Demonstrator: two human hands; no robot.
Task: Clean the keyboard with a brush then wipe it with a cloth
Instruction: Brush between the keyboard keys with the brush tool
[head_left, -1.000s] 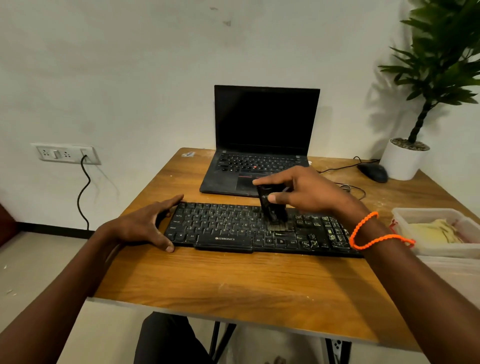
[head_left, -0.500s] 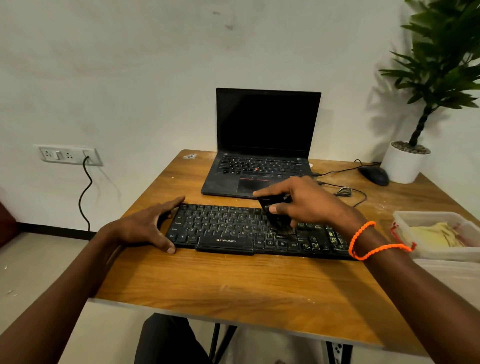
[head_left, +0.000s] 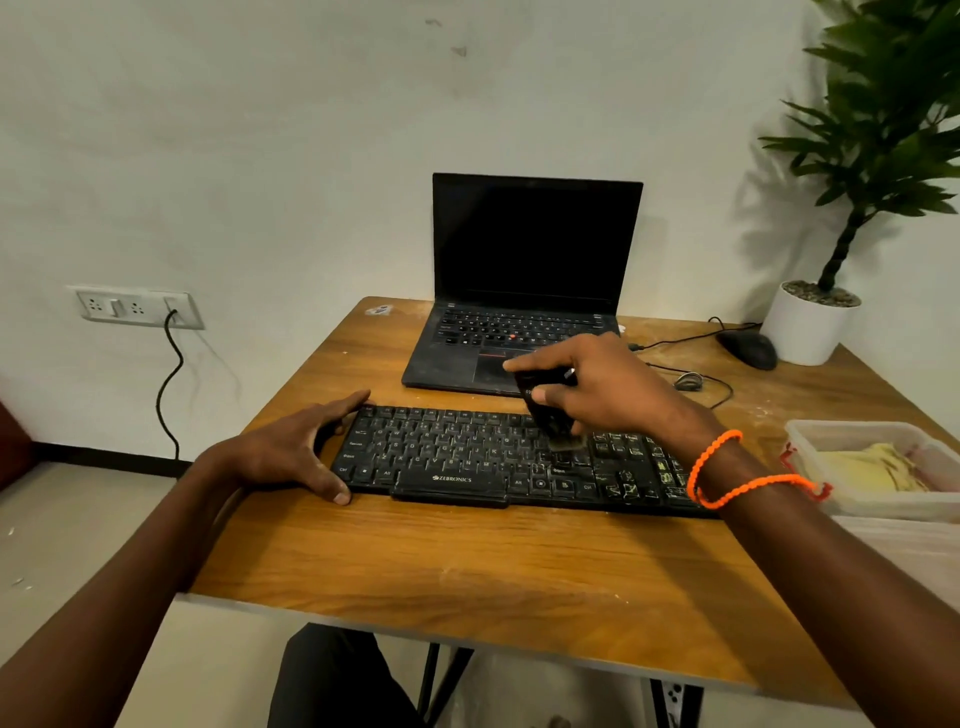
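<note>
Broadly, a wooden table (head_left: 467, 571) filled the middle of the view, standing against a pale wall (head_left: 260, 130) that carried a socket plate (head_left: 136, 307) with a black cable hanging from it. At the far right corner a leafy plant (head_left: 893, 119) rose from a white pot (head_left: 808, 322) standing on the table. An open laptop (head_left: 535, 244) with a dark screen sat at the back of the table, and just in front of it lay the black keyboard (head_left: 457, 457), set crosswise and reaching from the left hand almost to the right forearm. On the right edge of the table stood a clear plastic tub (head_left: 857, 499) with a yellow cloth (head_left: 872, 465) lying inside it, well apart from the keys. A black mouse (head_left: 747, 349) rested beside the pot, its thin wire looping back across the wood toward the laptop. The left hand (head_left: 291, 452) lay released at the keyboard's left end, fingers straight along the far corner and the thumb stretched out against the near corner, steadying it. The right hand (head_left: 608, 389) hovered over the right-centre of the keys, grasping a small black brush (head_left: 548, 415) between thumb and fingers, the handle tilted and the pale bristles pointing down onto the key rows. An orange beaded band (head_left: 727, 467) circled the right wrist.
</note>
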